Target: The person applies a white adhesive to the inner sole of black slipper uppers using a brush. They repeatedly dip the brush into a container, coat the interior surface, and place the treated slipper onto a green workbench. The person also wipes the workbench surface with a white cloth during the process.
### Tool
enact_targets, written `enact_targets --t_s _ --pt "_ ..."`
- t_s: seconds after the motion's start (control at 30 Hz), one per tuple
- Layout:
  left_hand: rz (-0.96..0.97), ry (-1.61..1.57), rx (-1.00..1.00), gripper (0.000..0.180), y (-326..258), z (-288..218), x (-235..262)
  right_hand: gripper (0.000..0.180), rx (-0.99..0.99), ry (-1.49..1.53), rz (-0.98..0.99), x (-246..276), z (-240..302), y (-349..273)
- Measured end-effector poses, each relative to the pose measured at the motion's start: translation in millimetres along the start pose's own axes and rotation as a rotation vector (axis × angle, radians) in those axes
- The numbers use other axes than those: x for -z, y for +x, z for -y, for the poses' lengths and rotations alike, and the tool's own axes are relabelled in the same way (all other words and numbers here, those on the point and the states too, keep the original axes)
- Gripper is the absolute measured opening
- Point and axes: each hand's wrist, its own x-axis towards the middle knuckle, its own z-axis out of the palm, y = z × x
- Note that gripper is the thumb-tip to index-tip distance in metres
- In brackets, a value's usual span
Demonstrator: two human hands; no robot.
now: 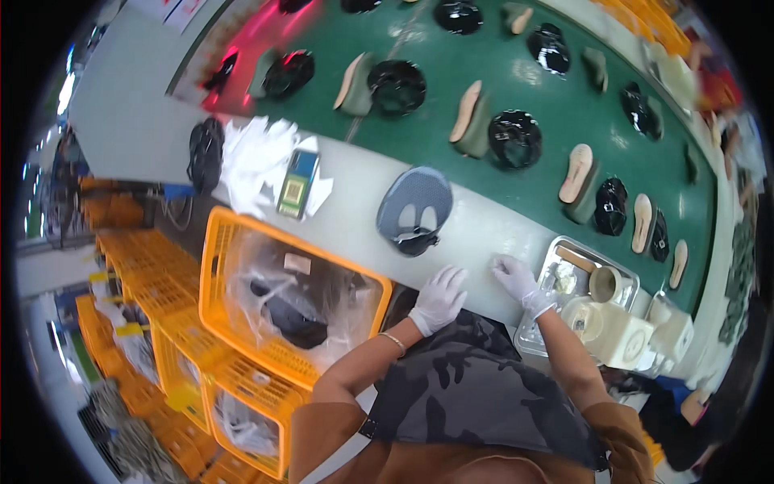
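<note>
My left hand [439, 301], in a thin white glove, is over the near edge of the white worktop [476, 214], fingers stretched out and nothing in them. To its right, my gloved right hand [516, 280] has its fingers curled together; whether anything small is between them is hidden. Beyond both hands lies a blue-grey shoe upper [414, 202] with two light oval patches and a black part at its near end. Neither hand touches it. Right of my right hand is a metal tray [540, 282] holding a cup [606, 284] and a flat wooden stick [575, 258].
A green conveyor belt [435, 89] carries black shiny pieces, insoles [576, 172] and green shoe parts. On the left are white paper [250, 153], a phone-like device [298, 184] and a black shoe [206, 153]. An orange crate [211, 270] with plastic-wrapped dark pieces stands at my left.
</note>
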Motion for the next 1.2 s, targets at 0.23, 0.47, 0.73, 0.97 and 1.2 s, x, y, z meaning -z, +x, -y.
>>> enact_targets --t_s 0.23,0.47,0.73,0.97,1.2 --pt "-0.501 0.24 0.356 0.029 -21.8 47.8 98.2 0.022 -0.167 -0.09 -0.075 -5.6 -5.4 4.9" --pt "-0.431 0.785 0.498 0.023 40.8 155.9 179.2 0.024 -0.28 -0.139 -0.157 -9.5 3.3 14.1" --pt "-0.479 0.566 0.362 0.009 43.3 205.3 194.7 0.026 -0.305 -0.115 -0.305 -19.4 4.8 7.9" --pt "-0.749 0.531 0.572 0.026 47.9 244.3 266.3 0.024 -0.312 -0.094 -0.297 -19.5 7.1 4.7" --pt "-0.557 0.592 1.289 0.026 22.6 304.6 321.3 0.024 -0.284 -0.134 -0.334 -22.5 6.0 7.0"
